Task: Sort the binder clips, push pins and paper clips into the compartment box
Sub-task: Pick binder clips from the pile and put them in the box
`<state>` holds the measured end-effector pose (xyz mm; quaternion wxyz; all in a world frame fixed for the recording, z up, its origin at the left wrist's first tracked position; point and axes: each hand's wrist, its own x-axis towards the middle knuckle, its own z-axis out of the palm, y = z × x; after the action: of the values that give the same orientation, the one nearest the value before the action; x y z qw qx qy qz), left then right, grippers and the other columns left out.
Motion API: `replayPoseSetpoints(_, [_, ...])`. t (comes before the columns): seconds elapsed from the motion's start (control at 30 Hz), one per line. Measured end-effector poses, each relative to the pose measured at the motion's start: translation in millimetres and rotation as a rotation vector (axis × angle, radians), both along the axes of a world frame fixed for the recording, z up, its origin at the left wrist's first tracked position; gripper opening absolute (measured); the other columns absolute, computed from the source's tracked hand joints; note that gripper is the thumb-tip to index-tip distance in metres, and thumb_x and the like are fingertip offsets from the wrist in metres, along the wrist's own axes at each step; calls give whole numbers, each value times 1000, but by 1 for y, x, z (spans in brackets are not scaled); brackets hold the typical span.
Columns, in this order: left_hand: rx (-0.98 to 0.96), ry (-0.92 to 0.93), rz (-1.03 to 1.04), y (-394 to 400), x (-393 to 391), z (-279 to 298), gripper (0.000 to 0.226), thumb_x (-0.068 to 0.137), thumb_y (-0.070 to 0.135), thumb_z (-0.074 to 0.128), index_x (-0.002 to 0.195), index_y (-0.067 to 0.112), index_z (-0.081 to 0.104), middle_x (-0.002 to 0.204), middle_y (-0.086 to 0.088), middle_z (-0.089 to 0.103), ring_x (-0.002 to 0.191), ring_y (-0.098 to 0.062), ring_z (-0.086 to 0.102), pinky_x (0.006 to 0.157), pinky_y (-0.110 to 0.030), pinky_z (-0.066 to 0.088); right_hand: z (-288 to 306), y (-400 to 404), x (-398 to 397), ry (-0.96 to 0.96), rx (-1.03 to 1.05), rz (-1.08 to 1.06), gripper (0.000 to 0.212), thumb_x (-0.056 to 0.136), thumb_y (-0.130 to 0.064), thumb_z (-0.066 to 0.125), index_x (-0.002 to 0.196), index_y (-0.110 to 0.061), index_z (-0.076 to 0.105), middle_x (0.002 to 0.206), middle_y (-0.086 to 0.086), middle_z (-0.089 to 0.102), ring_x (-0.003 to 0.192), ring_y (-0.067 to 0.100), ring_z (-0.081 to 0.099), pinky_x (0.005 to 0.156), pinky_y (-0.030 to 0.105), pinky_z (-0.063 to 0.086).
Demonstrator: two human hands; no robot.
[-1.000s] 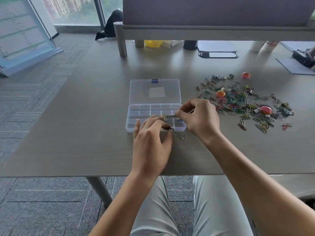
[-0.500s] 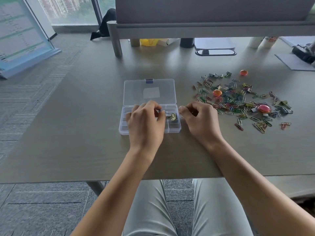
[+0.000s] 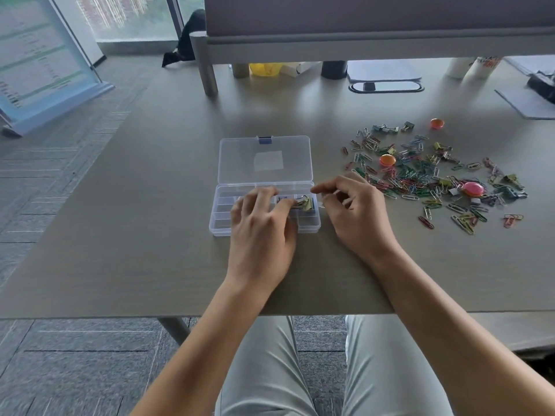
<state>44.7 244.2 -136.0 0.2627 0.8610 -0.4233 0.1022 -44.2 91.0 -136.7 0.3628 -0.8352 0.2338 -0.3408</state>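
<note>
The clear compartment box [image 3: 218, 226] lies open on the table, its lid [image 3: 265, 163] folded back. My left hand [image 3: 261, 229] covers the middle compartments, and its thumb and fingertips pinch an olive binder clip [image 3: 305, 203] in a right-hand compartment. Just right of the box rests my right hand [image 3: 357, 211], fingers loosely curled with nothing visible in them. To its right spreads a pile of coloured paper clips [image 3: 420, 175] mixed with binder clips [image 3: 386, 128]. Round orange [image 3: 387, 160] and pink [image 3: 472, 188] push pins sit among them.
A grey partition post [image 3: 207, 64] stands behind the box. Behind the pile are a cable grommet [image 3: 386, 86], cups [image 3: 477, 67] and papers [image 3: 528, 100]. The table's front edge [image 3: 180, 314] runs under my forearms.
My left hand moved from the table's near side up over the box, bringing a binder clip to the right compartment. My right hand let go at the box and drew back to the right.
</note>
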Motion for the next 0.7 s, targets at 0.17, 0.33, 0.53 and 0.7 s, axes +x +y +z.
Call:
replayPoseSetpoints(0.17, [17, 13, -32, 5, 3, 2, 48, 94, 35, 33, 119, 19, 70, 134, -6, 60, 125, -28, 52, 108, -45, 38, 1, 4, -1, 43, -53, 39, 16, 89, -16, 69, 94, -26, 81, 89, -9, 63, 71, 8, 59, 70, 25, 49])
replayPoseSetpoints(0.33, [-28, 12, -65, 9, 8, -1, 28, 95, 17, 57, 120, 14, 70, 133, -7, 61, 123, -29, 55, 103, -47, 44, 2, 5, -1, 72, -115, 32, 3, 86, -25, 76, 88, -26, 78, 88, -10, 63, 69, 5, 58, 71, 31, 51])
replayPoseSetpoints(0.53, [-27, -61, -136, 9, 8, -3, 25, 95, 7, 58, 117, 6, 71, 121, -4, 64, 118, -24, 56, 99, -43, 46, 1, 5, -1, 60, -127, 33, 5, 85, -22, 77, 88, -25, 76, 87, -10, 64, 66, 7, 57, 69, 29, 49])
replayPoseSetpoints(0.7, [-21, -66, -143, 9, 7, -3, 25, 96, 10, 55, 116, 5, 71, 121, -3, 65, 118, -24, 56, 99, -41, 45, 0, 5, -1, 62, -112, 32, 2, 86, -27, 77, 86, -27, 75, 87, -10, 64, 66, 7, 57, 68, 26, 48])
